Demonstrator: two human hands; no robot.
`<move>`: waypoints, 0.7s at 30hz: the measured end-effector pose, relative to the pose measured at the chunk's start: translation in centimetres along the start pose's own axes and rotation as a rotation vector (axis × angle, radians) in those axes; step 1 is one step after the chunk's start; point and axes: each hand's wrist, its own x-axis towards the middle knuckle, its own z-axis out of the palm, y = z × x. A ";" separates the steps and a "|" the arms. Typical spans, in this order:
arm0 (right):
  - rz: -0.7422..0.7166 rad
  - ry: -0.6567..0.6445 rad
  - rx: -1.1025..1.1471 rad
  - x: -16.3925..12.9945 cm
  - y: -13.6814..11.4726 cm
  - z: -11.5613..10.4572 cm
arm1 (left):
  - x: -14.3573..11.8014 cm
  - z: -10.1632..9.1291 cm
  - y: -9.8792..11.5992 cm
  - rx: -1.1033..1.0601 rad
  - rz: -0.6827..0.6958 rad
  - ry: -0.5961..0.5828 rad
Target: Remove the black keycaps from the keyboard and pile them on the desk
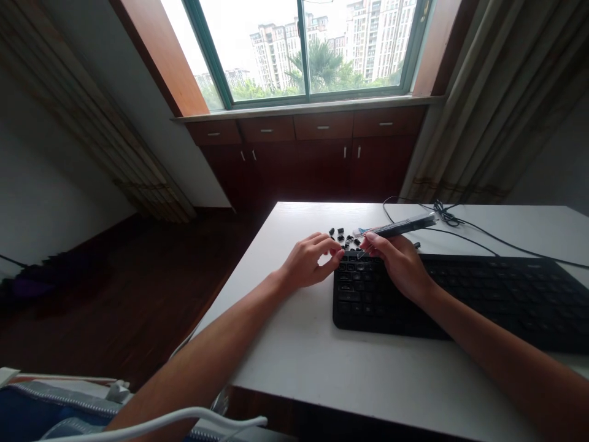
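A black keyboard (478, 288) lies on the white table, with pale frames showing where keys are bare at its left end. My right hand (400, 261) is over that end, closed round a long dark tool with thin wire ends, which looks like a keycap puller (405, 226). Its wires reach down to the top row of keys. At the keyboard's upper left corner is my left hand (313, 258), thumb and forefinger brought together; whatever is between them is too small to make out. Several loose black keycaps (340, 237) are scattered just beyond both hands.
The white table (285, 350) has its left edge beside my left forearm. A thin black cable (488, 230) runs in loops along the back. At lower left, a white cable (211, 415) crosses near my left arm. Wooden cabinets (308, 166) stand below the window.
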 end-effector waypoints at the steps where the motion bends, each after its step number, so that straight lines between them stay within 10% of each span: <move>1: -0.002 -0.007 -0.001 0.0 0.0 0.0 | 0.0 0.0 0.0 -0.004 0.006 -0.001; 21: -0.037 -0.024 -0.091 -0.1 -0.3 0.0 | 0.0 -0.4 0.3 -0.011 0.078 0.006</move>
